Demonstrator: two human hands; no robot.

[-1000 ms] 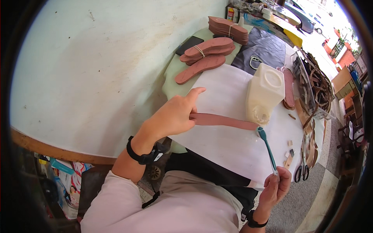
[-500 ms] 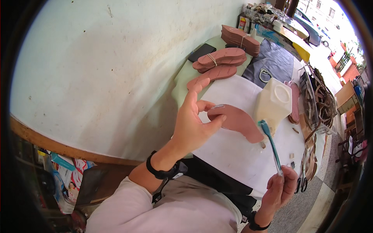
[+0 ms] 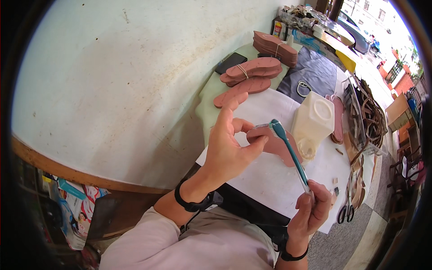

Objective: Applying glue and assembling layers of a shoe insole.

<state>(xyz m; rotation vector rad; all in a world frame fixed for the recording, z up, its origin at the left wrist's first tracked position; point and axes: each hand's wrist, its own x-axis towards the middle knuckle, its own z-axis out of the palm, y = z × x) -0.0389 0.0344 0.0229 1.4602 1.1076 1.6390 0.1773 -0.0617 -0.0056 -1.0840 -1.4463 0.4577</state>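
Between the thumb and fingers of my left hand (image 3: 231,148), a brownish-pink insole (image 3: 278,146) is pinched at one end above the white work surface (image 3: 265,193). My right hand (image 3: 312,204) grips a teal toothbrush (image 3: 292,153) by the lower part of its handle. The brush head is at the insole's edge, close to my left fingertips, and its handle crosses in front of the insole. A whitish smear shows along that edge. Just behind the insole stands a cream plastic container (image 3: 317,112) with a residue-covered opening low on its near side.
Bundled insoles (image 3: 274,49) and banded ones (image 3: 258,67) lie at the back, beside a dark phone-like slab (image 3: 231,63). Grey cloth (image 3: 315,67) lies behind the container. A clear tray of brown straps (image 3: 371,112) and black-handled scissors (image 3: 345,213) are at right. The wall (image 3: 112,90) bounds the left.
My right hand has carried the toothbrush left and up, from the insole's far right end to the end near my left fingers. The insole has tilted in my left hand.
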